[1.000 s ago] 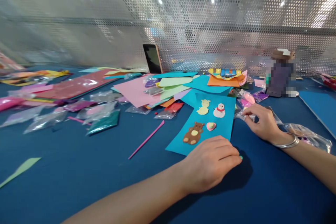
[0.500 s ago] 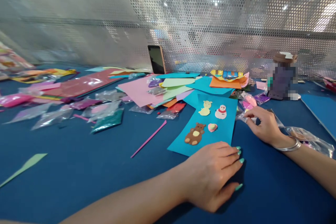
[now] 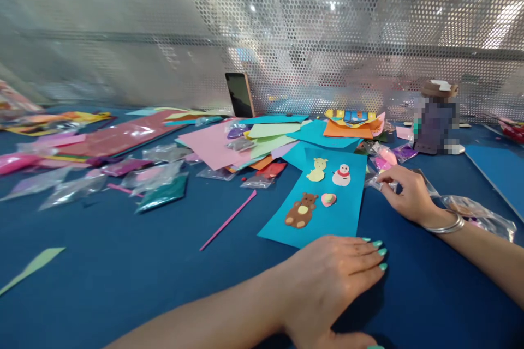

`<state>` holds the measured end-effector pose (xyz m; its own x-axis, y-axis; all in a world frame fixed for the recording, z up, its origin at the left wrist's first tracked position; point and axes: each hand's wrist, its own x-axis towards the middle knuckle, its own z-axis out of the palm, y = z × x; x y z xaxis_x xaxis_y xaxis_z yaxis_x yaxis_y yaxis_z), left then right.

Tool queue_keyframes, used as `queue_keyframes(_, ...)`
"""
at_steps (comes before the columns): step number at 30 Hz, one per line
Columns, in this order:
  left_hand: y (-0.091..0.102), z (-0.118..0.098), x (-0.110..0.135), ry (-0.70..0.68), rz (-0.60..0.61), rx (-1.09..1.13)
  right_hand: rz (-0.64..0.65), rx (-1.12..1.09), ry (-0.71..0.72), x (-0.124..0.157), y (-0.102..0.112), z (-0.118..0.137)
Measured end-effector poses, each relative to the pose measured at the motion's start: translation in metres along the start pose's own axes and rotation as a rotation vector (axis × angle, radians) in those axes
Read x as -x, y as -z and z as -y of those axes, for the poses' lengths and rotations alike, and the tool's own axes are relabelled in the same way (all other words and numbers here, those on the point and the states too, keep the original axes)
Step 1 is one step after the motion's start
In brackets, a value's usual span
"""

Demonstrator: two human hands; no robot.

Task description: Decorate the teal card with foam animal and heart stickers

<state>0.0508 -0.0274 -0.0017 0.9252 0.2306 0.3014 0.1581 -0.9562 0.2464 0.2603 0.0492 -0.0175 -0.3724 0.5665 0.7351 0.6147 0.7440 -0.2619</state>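
My left hand [image 3: 333, 283] is open over the blue table, fingers stretched out to the right and the thumb apart, holding nothing. It lies just below the near edge of a blue paper sheet [image 3: 344, 218]. On that sheet are a brown clay bear [image 3: 302, 211], a pale yellow clay figure [image 3: 317, 170], a clay snowman [image 3: 341, 175] and a small pink heart [image 3: 328, 199] with a yellowish lump on it. To the sheet's right, my right hand [image 3: 409, 195] is curled in a pinch beside clear plastic bags of pink clay [image 3: 385, 158]. What its fingertips hold is hidden.
A pink stick tool [image 3: 228, 220] lies left of the sheet. Coloured papers [image 3: 213, 143] and clay packets [image 3: 164, 193] spread behind it. A phone [image 3: 239, 95] leans against the perforated metal screen [image 3: 286, 27]. A dark, pixelated object [image 3: 436, 120] stands at back right.
My left hand has moved down towards me, away from the sheet's edge, and its thumb has spread wider. The right hand keeps its pinch by the bags. The view has shifted slightly.
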Motion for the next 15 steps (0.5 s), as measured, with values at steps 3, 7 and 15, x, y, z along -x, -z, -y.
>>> queue_keyframes(3, 0.004, 0.001, -0.005, 0.065, 0.127, -0.03, -0.002, -0.007, -0.014, 0.0, 0.0, 0.001)
queue_keyframes(7, 0.004, 0.003, -0.002, 0.135, 0.127, -0.129, -0.012, 0.005, 0.004, 0.0, 0.0, 0.001)
queue_keyframes(15, 0.012, -0.004, -0.004, 0.003, 0.19, -0.007, 0.007, 0.025, 0.022, 0.002, 0.0, 0.001)
